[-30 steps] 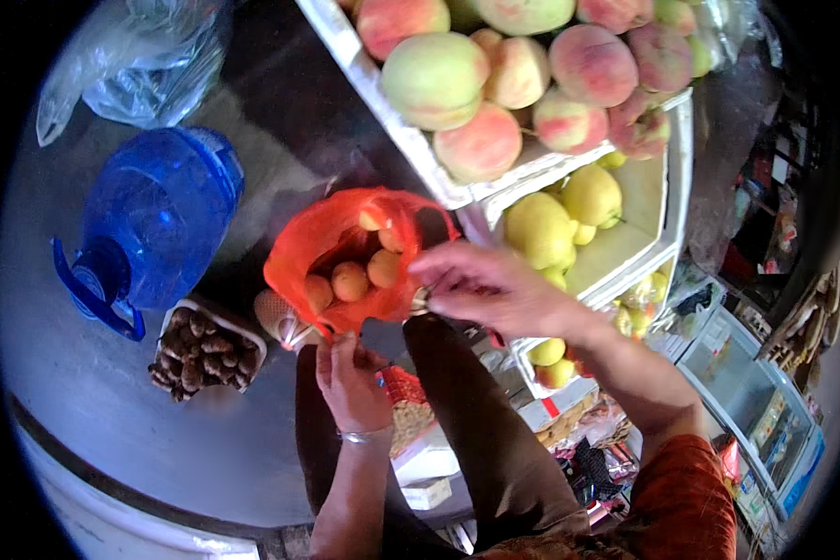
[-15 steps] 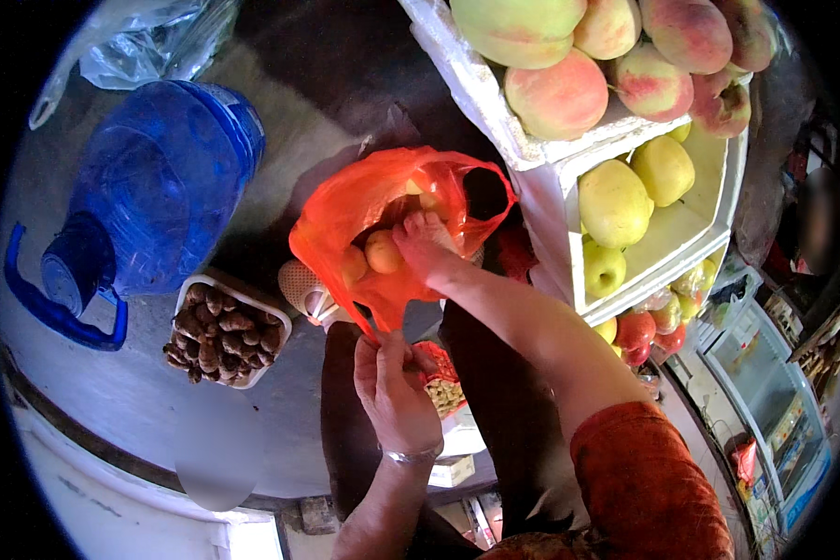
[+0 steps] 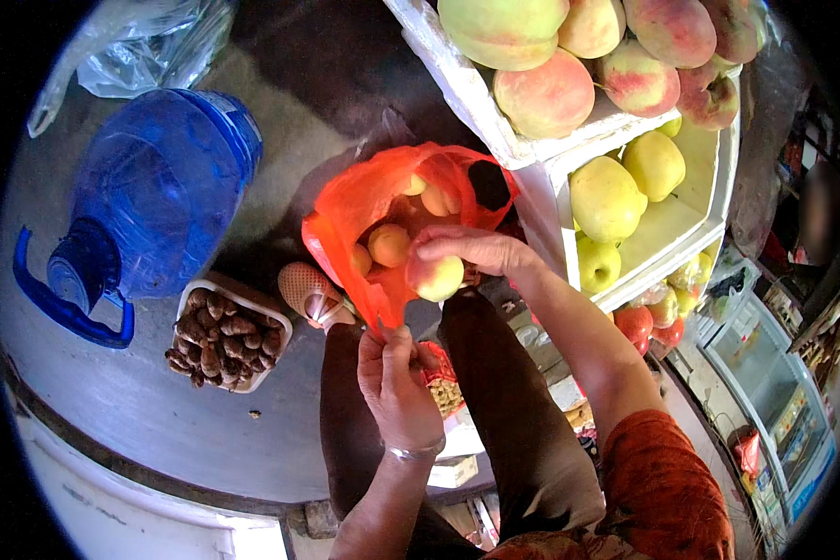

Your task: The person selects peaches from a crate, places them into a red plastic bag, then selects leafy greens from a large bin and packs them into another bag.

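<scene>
left hand [image 3: 399, 387] is pinching the rim of a red bag [image 3: 341, 210] with fruit [image 3: 388, 245] inside, right hand [image 3: 487, 251] has fingers closed on a peach [image 3: 437, 279] by its mouth, grey floor [image 3: 313, 439] below, blue jug [image 3: 163, 201] off left, white boxes [image 3: 663, 235] and glass case [image 3: 761, 369] right

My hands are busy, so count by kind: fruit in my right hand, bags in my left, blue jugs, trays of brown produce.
Fruit in right hand: 1
Red bag in left hand: 1
Blue jug: 1
White tray of brown produce: 1
Total: 4

rust-red sleeve [image 3: 667, 481], silver bracelet [image 3: 414, 455]
</scene>
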